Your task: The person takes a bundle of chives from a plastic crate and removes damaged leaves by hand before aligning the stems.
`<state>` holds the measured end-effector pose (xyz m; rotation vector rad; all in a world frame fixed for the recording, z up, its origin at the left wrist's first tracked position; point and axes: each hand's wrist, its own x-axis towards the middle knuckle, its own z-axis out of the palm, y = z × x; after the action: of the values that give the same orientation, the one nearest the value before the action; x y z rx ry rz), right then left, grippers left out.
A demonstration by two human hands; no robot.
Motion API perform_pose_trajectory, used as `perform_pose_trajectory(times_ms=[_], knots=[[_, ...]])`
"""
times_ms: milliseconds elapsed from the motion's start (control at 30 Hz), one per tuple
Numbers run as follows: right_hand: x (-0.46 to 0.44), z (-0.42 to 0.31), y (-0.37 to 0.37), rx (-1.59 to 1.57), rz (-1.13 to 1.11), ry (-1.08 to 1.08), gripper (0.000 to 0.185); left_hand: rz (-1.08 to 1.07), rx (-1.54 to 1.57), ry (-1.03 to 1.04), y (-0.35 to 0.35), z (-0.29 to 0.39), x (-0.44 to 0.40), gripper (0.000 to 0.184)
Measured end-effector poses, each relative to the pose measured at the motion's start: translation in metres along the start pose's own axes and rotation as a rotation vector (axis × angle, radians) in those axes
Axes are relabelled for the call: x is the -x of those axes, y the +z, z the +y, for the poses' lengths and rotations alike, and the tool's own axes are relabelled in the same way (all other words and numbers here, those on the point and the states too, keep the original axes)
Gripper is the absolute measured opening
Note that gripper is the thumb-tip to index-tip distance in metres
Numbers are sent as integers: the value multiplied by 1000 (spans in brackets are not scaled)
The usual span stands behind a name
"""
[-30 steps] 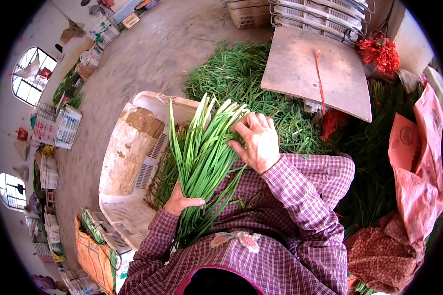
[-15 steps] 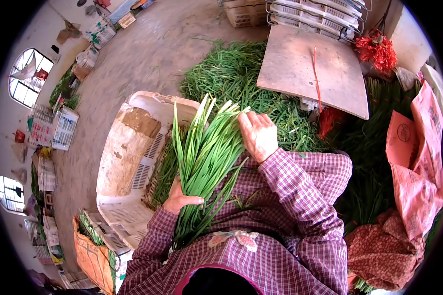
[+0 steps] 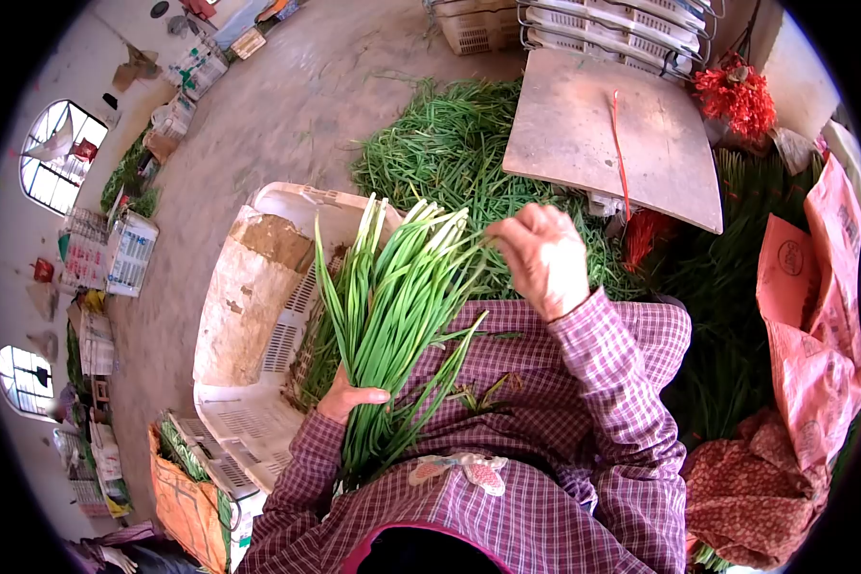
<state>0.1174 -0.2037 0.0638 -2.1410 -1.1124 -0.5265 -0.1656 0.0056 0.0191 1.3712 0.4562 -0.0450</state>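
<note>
A bunch of long green stalks with pale ends (image 3: 397, 297) lies slantwise over the lap, pale ends pointing away. My left hand (image 3: 346, 395) is wrapped round its lower leafy part, thumb across the front. Just right of the pale ends, my right hand (image 3: 545, 258) is raised with thumb and forefinger pinched together; a thin leaf seems to run from the bunch towards the fingertips, but what they grip is too small to tell. To the left of the bunch stands a white plastic crate (image 3: 249, 411) with loose greens inside.
Loose greens (image 3: 450, 134) are heaped on the floor ahead. A board (image 3: 612, 134) with a red tie on it stands at front right, near stacked crates (image 3: 612, 38) and red ties (image 3: 737, 100). Pink sacking (image 3: 808, 325) hangs at right. Part of another person (image 3: 129, 553) shows at bottom left.
My right hand has moved right, away from the pale ends, and its fingers have closed into a pinch. My left hand keeps its hold on the bunch. Part of a person has appeared at bottom left.
</note>
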Motion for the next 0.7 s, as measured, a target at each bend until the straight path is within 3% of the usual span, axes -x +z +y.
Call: perform_pose_trajectory(times_ms=[133, 300, 433, 500, 567, 600, 633, 700], knots=[[-10, -47, 2, -231, 56, -130, 11, 33, -59, 14, 4, 0, 1, 63], [-12, -59, 10, -193, -174, -160, 21, 57, -145, 45, 17, 9, -1, 80], [-9, -62, 12, -210, -219, -204, 16, 44, -129, 83, 25, 19, -3, 60], [-5, -63, 17, -234, -202, -221, 15, 16, -294, 118, 20, 15, -5, 98], [-2, -64, 20, -255, -281, -84, 18, 34, -314, 100, 24, 19, -3, 102], [-3, -62, 19, -239, -143, -167, 15, 41, -310, 45, 27, 24, -2, 102], [-4, -59, 19, -239, -145, -169, 15, 49, -307, -9, 28, 26, -1, 102], [-7, -45, 24, -103, -174, -34, 8, 49, -296, 2, 27, 23, 0, 102]])
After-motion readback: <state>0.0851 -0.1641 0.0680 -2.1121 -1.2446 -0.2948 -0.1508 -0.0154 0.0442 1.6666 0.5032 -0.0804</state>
